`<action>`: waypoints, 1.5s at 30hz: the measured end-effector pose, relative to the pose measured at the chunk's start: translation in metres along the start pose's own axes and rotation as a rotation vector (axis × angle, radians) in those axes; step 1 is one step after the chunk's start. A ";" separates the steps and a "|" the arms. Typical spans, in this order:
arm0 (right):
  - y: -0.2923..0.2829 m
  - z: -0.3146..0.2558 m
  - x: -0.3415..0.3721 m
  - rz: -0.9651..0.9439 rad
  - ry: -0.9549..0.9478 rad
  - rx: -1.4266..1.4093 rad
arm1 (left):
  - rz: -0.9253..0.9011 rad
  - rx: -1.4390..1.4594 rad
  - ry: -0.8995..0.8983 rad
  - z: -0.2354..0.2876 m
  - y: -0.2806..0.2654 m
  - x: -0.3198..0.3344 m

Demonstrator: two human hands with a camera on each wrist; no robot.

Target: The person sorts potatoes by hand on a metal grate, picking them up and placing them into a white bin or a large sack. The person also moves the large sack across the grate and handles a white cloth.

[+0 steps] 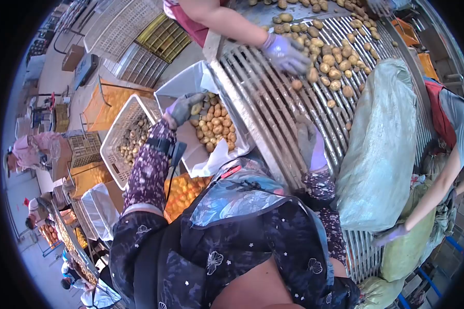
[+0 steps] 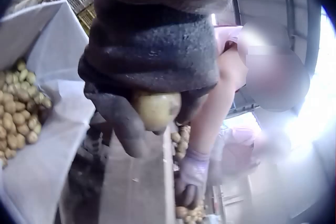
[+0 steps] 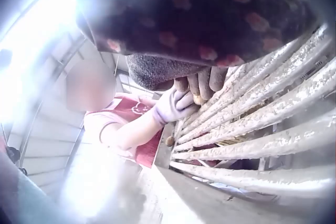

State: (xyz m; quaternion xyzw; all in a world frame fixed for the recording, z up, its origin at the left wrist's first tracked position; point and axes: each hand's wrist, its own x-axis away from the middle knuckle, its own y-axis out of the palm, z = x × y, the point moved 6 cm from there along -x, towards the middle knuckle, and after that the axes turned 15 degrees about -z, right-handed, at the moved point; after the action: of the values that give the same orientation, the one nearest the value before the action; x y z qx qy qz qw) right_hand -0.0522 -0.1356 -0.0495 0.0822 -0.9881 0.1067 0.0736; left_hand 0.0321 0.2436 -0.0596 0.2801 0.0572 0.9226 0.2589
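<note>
In a grey glove, my left hand (image 1: 183, 109) grips a potato (image 1: 196, 109) above the near edge of a white-lined crate (image 1: 192, 149) of potatoes. The left wrist view shows this pale potato (image 2: 159, 109) between the glove's fingers (image 2: 123, 121). My right hand (image 1: 309, 141), gloved too, is low over the slatted rack (image 1: 263, 98), its fingers pointing down. In the right wrist view its fingers (image 3: 205, 81) hang bent beside a small potato (image 3: 199, 99); whether they touch it is unclear. Many loose potatoes (image 1: 335, 64) lie farther up the rack.
Another person's gloved hand (image 1: 288, 54) reaches over the rack from the far side. A large pale green sack (image 1: 379, 149) lies across the slats at right. A white basket (image 1: 113, 154) of small potatoes and an orange mesh sack (image 1: 183, 193) stand at left.
</note>
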 end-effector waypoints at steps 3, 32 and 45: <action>0.006 -0.025 0.015 -0.075 0.010 -0.025 | 0.244 -0.365 -0.271 -0.055 -0.084 -0.019; -0.127 -0.065 0.283 0.738 0.027 -0.117 | -0.619 -0.271 0.277 0.052 0.289 -0.057; -0.169 -0.006 0.196 0.659 0.190 0.162 | -0.462 -0.297 0.356 0.029 0.273 -0.042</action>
State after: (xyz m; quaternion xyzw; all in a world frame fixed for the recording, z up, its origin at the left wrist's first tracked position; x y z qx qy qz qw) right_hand -0.2121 -0.3257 0.0219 -0.2459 -0.9386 0.2102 0.1200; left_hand -0.0441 -0.0138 0.0123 0.0534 0.0282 0.8723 0.4853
